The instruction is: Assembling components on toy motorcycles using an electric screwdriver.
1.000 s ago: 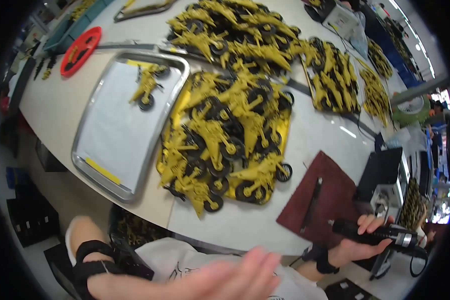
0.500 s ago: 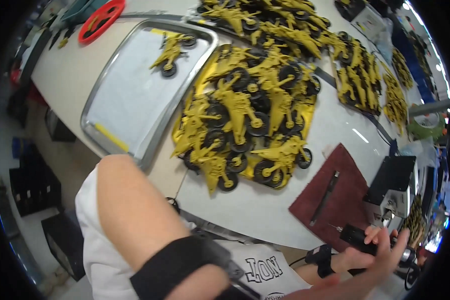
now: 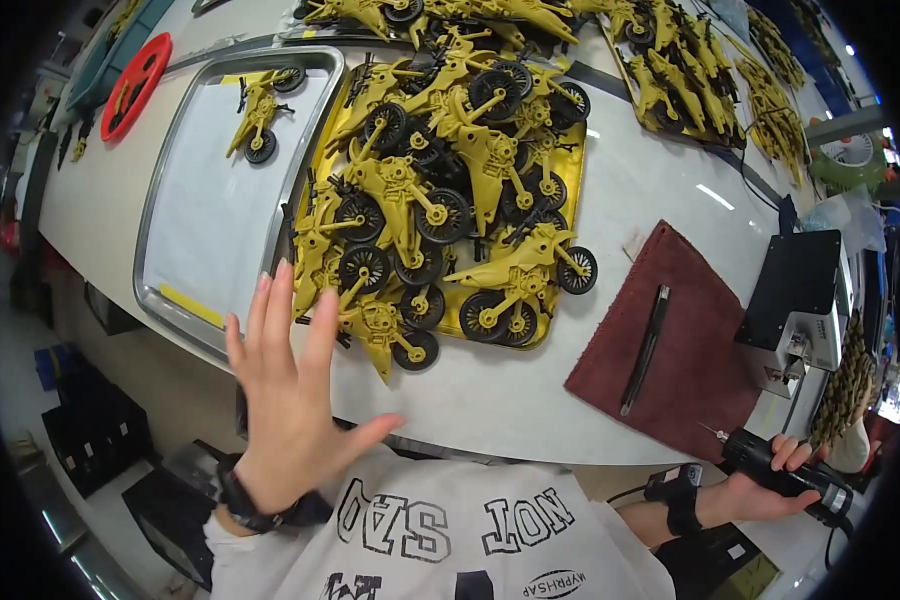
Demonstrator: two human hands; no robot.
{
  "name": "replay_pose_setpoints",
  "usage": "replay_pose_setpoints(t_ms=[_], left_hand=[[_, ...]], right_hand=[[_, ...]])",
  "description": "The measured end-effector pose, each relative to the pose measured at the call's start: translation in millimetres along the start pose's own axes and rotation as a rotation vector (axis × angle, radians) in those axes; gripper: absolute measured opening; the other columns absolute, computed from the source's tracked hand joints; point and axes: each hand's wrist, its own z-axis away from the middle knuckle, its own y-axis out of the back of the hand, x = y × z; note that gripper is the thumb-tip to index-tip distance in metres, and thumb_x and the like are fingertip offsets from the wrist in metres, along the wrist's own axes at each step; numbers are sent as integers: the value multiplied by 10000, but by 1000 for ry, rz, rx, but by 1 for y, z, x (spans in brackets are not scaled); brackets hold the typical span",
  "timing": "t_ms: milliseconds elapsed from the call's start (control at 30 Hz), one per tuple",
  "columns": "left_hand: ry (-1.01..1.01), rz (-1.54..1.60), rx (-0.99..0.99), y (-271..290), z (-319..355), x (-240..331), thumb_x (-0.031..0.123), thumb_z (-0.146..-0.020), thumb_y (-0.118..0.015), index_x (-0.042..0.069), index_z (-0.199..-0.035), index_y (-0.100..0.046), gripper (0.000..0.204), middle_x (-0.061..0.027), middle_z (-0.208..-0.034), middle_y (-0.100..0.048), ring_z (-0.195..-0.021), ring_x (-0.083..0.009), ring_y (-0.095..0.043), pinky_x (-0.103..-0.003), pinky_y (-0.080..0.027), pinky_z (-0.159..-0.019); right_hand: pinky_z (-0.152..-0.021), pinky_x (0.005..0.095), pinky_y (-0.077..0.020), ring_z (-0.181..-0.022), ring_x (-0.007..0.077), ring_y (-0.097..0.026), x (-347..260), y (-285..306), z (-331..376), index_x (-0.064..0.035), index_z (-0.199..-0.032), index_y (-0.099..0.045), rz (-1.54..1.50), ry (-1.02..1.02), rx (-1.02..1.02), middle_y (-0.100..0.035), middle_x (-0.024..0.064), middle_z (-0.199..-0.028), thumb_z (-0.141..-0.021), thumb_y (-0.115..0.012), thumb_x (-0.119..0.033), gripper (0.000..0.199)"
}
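Note:
My left hand (image 3: 295,390) is raised with its fingers spread and nothing in it, over the table's near edge. Just beyond it lies a gold tray (image 3: 454,318) heaped with yellow toy motorcycles (image 3: 385,195) that have black spoked wheels. My right hand (image 3: 755,495) is wrapped round a black electric screwdriver (image 3: 770,462), its thin bit pointing left toward a dark red cloth (image 3: 625,360). A corded cable trails from the tool's rear. To the left, a silver tray (image 3: 155,240) lined with white paper carries a single yellow toy motorcycle (image 3: 258,115).
Black tweezers (image 3: 647,350) rest on the red cloth. Right of it stands a black and silver screw feeder (image 3: 795,300). More yellow toy motorcycles (image 3: 675,75) fill trays at the back. A red round dish (image 3: 135,88) and a teal bin (image 3: 120,60) are far left.
My left forearm, stretched across the front before, has drawn back, and the left hand now shows spread at front left. My right hand keeps the screwdriver. The view has shifted.

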Motion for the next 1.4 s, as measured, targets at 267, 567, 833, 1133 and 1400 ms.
replay_pose_setpoints(t_ms=[267,567,833,1133,1400], left_hand=[[153,62,90,-54,-2,-8,254,-548,-800,28,-1388,-327,990,-195,-1346,-327,-1283,-384,-285,-529,-133,-1079],[108,308,237,-27,-1,-5,204,-523,-818,22,-1371,-379,972,-210,-1356,-312,-1229,-366,-326,-476,-293,-985],[-69,635,132,-3,-19,11,159,-513,-835,9,-1383,-374,996,-224,-1371,-302,-1170,-339,-380,-401,-369,-945],[212,3158,-234,-24,26,-3,221,-781,-735,267,-1462,-286,817,-45,-1504,-195,-891,-167,-466,-290,-469,-739],[229,2946,188,-28,34,-35,130,-747,-686,161,-1483,-174,897,-54,-1485,-206,-991,-210,-498,-320,-494,-716]], right_hand=[[-640,294,-352,-576,129,-395,10,-8,5,35,-1206,-442,-59,-84,-69,-406,26,-712,-866,-568,-470,623],[-645,298,-340,-596,129,-393,15,0,4,33,-1195,-455,18,-105,20,-391,16,-694,-869,-565,-460,601],[-664,300,-346,-604,132,-405,17,5,4,20,-1184,-465,-1,-111,9,-393,12,-682,-879,-558,-437,558],[-639,308,-345,-579,128,-395,10,7,6,14,-1183,-416,-67,-151,-26,-377,26,-691,-909,-531,-417,523],[-637,319,-366,-567,139,-404,5,24,10,12,-1203,-438,-45,-104,-40,-396,33,-701,-931,-479,-440,528]])
